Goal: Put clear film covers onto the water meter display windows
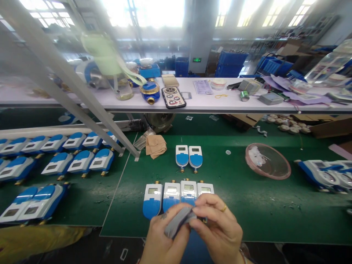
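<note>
- Green worktop (236,205) is carrying a row of four blue-and-white digital meters (153,200).
- Left hand (165,234) is gripping a grey layered bundle (177,223) by the row's near side, fingers closed around it.
- Right hand (220,223) is pinching its upper end, fingers nearly together.
- Pink-rimmed bowl (275,161) is sitting right of the row.

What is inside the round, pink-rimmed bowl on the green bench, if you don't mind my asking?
The bowl holds a small heap of white pieces toward its left side; whatever lies beneath that heap is covered.
</note>
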A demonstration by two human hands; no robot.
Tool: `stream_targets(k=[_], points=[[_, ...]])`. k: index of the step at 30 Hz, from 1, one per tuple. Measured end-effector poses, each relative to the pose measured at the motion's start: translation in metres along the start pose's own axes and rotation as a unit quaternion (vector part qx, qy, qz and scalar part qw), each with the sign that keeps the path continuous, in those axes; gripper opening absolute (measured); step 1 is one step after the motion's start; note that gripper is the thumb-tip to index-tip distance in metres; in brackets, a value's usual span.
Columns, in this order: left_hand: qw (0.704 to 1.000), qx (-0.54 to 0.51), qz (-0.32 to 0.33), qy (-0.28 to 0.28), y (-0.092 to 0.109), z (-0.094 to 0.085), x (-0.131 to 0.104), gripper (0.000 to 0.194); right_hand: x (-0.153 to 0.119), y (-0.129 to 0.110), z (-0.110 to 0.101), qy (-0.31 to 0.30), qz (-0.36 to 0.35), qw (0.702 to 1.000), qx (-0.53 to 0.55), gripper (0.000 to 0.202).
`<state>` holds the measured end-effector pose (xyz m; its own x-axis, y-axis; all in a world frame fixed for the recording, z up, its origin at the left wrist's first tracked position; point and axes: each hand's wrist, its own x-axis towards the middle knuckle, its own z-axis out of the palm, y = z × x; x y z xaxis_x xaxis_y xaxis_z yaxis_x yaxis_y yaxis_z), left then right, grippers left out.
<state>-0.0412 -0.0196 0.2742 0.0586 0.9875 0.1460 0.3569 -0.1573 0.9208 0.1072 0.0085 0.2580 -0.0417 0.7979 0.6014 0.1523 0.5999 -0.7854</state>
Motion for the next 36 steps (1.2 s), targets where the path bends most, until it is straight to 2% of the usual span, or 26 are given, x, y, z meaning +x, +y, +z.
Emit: stream_targets(k=[3,7,19,22,26,30,36], points=[[0.999,-0.025,-0.034,0.015,0.002,0.0,-0.003,0.021,0.003,-0.003,-0.001,0.0,-0.026,1.0,0.0,0.01],[0.997,-0.034,-0.066,0.003,0.002,-0.003,-0.006,0.02,0.006,-0.006,-0.002,-0.009,-0.045,0.999,-0.013,0.012],[0.996,-0.046,-0.08,0.0,0.007,-0.014,-0.002,0.02,0.009,-0.008,0.009,-0.027,-0.041,0.999,-0.016,0.012],[0.995,-0.044,-0.09,-0.011,0.009,-0.02,0.001,0.019,0.009,-0.009,0.008,-0.046,-0.064,0.996,-0.043,0.02],[0.99,-0.054,-0.127,-0.021,0.009,-0.025,0.001,0.02,0.002,-0.005,0.005,-0.086,-0.136,0.976,-0.145,0.036],[0.982,-0.084,-0.165,-0.031,0.006,-0.026,-0.002,0.026,-0.007,-0.001,0.006,-0.084,-0.146,0.97,-0.176,0.048],[0.982,-0.083,-0.166,-0.032,0.002,-0.028,-0.003,0.025,-0.005,-0.001,0.013,-0.075,-0.152,0.973,-0.154,0.04]])
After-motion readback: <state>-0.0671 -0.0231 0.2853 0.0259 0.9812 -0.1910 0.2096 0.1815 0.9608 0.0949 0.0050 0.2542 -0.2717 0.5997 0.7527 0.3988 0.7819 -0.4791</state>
